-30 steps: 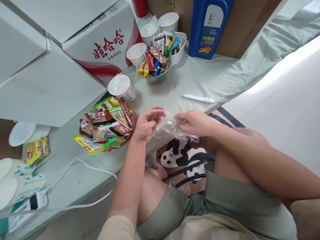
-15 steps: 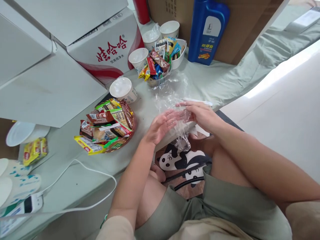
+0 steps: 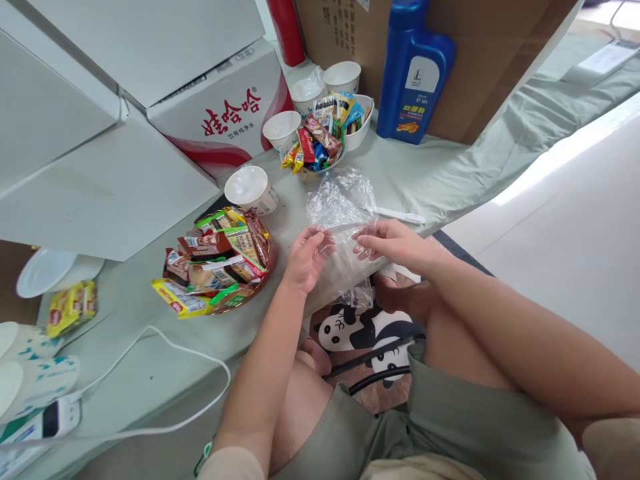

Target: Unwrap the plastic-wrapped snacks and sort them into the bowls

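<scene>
A clear, crinkled plastic bag lies partly on the cloth-covered table and hangs over its front edge towards my lap. My left hand pinches its left side between thumb and fingers. On the opposite side, the curled fingers of my right hand grip the bag too. The film between both hands is stretched roughly flat. A white, flat-handled item lies just beyond my right hand; its kind is unclear. To the left of my left hand sits a round basket of wrapped snacks.
Behind the bag stand a clear bowl of wrapped snacks, several paper cups and a blue oil jug. White boxes rise at the back left. A white cable loops across the front left edge of the table.
My hands have gone from flat, outstretched fingers around the bag to pinching its two sides. The bag's upper part has settled flatter on the table.
</scene>
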Demonstrator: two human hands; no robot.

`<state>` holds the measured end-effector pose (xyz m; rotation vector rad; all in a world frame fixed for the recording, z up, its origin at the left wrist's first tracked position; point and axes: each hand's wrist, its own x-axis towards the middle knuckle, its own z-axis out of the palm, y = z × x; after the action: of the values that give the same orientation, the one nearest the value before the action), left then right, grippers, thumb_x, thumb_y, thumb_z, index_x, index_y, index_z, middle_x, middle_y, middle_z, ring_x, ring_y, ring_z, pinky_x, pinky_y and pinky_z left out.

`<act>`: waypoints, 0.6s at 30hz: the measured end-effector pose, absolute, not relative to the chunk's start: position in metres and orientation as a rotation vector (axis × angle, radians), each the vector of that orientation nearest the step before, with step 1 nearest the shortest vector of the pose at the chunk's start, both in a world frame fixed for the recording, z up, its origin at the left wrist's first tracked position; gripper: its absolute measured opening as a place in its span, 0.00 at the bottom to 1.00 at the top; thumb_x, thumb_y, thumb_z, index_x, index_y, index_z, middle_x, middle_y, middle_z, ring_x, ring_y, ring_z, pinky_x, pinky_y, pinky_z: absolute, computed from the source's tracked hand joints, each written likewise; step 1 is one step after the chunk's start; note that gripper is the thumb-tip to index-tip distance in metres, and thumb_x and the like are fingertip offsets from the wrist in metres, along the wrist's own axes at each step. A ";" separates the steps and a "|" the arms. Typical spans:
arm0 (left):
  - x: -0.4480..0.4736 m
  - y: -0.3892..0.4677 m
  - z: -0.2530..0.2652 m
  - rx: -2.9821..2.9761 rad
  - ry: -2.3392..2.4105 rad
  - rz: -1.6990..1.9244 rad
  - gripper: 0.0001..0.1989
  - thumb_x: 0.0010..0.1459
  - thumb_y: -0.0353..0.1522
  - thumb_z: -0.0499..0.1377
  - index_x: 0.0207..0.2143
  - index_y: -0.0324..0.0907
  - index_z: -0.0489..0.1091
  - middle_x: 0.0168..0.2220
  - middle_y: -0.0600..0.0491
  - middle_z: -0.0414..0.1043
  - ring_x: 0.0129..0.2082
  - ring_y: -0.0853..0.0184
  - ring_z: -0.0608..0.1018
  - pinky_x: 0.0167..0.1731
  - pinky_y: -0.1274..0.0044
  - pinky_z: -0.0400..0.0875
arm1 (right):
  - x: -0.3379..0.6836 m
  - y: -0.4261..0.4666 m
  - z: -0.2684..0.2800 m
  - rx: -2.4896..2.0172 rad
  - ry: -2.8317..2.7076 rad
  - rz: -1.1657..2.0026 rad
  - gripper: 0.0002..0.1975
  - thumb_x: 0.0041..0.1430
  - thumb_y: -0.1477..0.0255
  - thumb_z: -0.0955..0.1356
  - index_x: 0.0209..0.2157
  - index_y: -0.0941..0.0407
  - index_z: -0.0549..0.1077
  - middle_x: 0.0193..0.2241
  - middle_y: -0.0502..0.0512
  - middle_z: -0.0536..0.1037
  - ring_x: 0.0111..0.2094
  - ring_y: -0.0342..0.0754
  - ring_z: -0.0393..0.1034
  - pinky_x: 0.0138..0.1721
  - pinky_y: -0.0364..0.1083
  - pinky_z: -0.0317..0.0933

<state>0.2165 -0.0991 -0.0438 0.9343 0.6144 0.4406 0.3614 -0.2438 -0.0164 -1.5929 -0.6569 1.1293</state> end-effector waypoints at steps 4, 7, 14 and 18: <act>0.211 -0.100 -0.037 1.094 0.586 0.296 0.29 0.44 0.38 0.74 0.46 0.44 0.67 0.34 0.53 0.81 0.34 0.65 0.84 0.38 0.74 0.76 | 0.356 -0.244 -0.017 -1.562 -0.658 0.997 0.11 0.59 0.61 0.70 0.39 0.54 0.76 0.27 0.53 0.80 0.29 0.47 0.76 0.34 0.47 0.70; 0.205 -0.100 -0.029 1.215 0.567 0.414 0.42 0.44 0.35 0.74 0.59 0.48 0.60 0.30 0.56 0.81 0.31 0.65 0.84 0.38 0.74 0.76 | 0.352 -0.254 -0.012 -1.503 -0.570 0.804 0.32 0.59 0.64 0.70 0.63 0.52 0.61 0.27 0.49 0.80 0.31 0.49 0.78 0.39 0.50 0.72; 0.203 -0.103 -0.017 1.651 0.487 0.619 0.26 0.47 0.29 0.71 0.51 0.46 0.75 0.32 0.56 0.79 0.33 0.69 0.80 0.41 0.77 0.75 | 0.344 -0.273 -0.005 -1.581 -0.768 0.527 0.52 0.53 0.65 0.75 0.71 0.41 0.43 0.47 0.54 0.80 0.43 0.50 0.77 0.43 0.50 0.71; 0.203 -0.101 -0.023 1.808 0.524 0.739 0.19 0.50 0.28 0.69 0.47 0.45 0.78 0.33 0.56 0.79 0.32 0.70 0.79 0.41 0.77 0.73 | 0.347 -0.272 -0.009 -1.630 -0.818 0.407 0.48 0.53 0.66 0.74 0.71 0.43 0.49 0.47 0.56 0.80 0.40 0.50 0.75 0.43 0.51 0.70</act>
<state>0.2033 -0.1011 -0.0226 1.8075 0.5237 0.7392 0.3471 -0.2716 -0.0092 -1.6297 -0.8179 0.4068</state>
